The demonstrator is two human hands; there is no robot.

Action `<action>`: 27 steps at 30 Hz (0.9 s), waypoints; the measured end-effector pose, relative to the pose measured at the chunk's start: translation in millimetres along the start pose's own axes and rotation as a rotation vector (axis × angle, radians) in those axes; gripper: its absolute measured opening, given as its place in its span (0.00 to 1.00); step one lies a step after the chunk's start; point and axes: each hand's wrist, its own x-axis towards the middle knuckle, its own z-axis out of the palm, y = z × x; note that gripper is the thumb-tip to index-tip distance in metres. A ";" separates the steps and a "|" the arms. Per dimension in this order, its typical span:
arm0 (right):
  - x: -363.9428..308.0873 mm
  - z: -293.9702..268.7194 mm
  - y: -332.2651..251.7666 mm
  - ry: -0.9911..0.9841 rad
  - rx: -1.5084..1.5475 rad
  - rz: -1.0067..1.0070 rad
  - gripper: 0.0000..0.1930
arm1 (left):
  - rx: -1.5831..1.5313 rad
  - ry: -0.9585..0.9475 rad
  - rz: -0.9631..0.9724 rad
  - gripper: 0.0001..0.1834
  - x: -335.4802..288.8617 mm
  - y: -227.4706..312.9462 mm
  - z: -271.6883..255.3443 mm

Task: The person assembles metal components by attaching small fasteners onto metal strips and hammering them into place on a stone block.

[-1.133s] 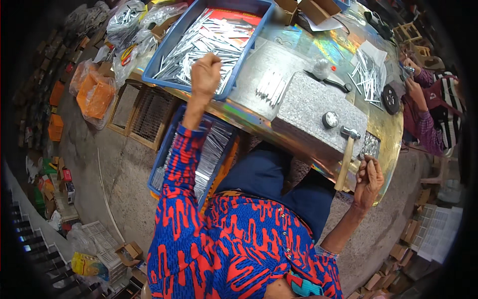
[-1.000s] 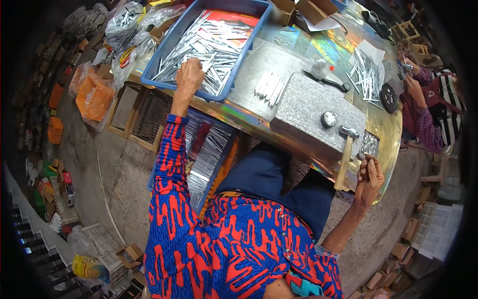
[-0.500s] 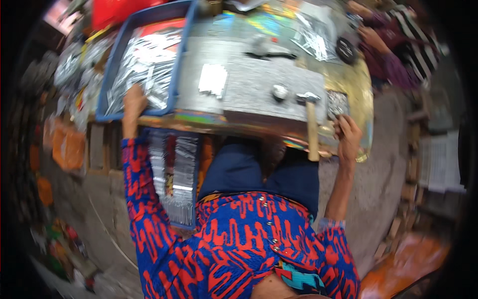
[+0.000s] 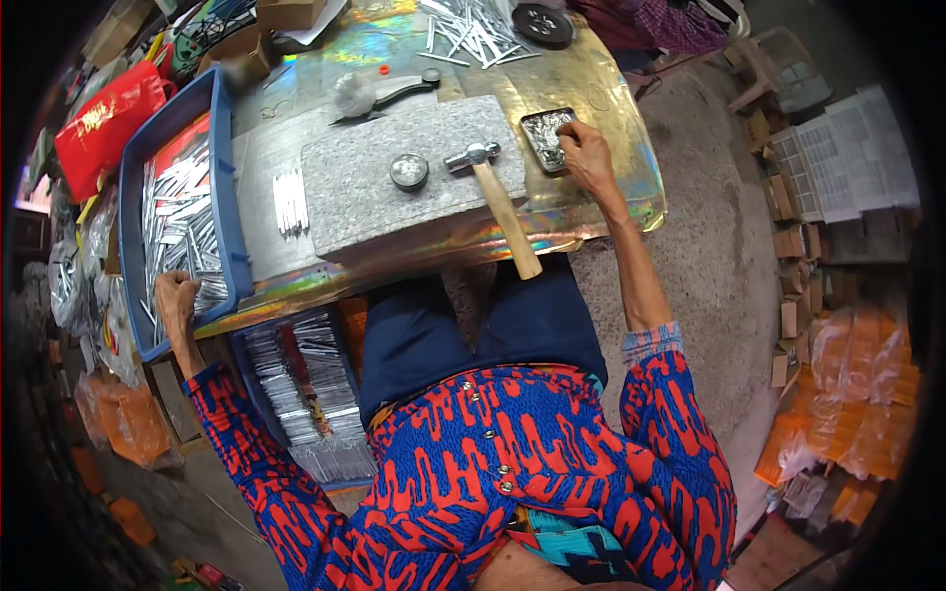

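My left hand (image 4: 177, 300) is closed at the near end of a blue tray (image 4: 235, 231) heaped with thin silvery metal strips (image 4: 182, 222). What its fingers hold, if anything, is hidden. My right hand (image 4: 588, 158) reaches over a small dark tray (image 4: 533, 120) of tiny shiny metal pieces, fingertips pinched at its right side. Anything in that pinch is too small to make out. Between my hands lies a grey stone slab (image 4: 365, 212). On it sit a hammer (image 4: 505, 212), its wooden handle overhanging the front edge, and a round metal piece (image 4: 408, 172).
A row of aligned strips (image 4: 290, 204) lies left of the slab. Dark-handled pliers (image 4: 394, 94) rest behind it. Farther back are loose strips (image 4: 473, 34) and a black round dish (image 4: 542, 25). Another tray of strips (image 4: 305, 394) stands below the table, beside my legs.
The view has shifted and turned. My right hand has moved from the near edge of the small tray to over its pieces. My left hand stays at the blue tray's near end.
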 end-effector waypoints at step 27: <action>8.3 19.1 20.5 -0.035 -0.275 -0.305 0.06 | -1.583 -0.224 0.077 0.06 -64.3 156.9 -16.5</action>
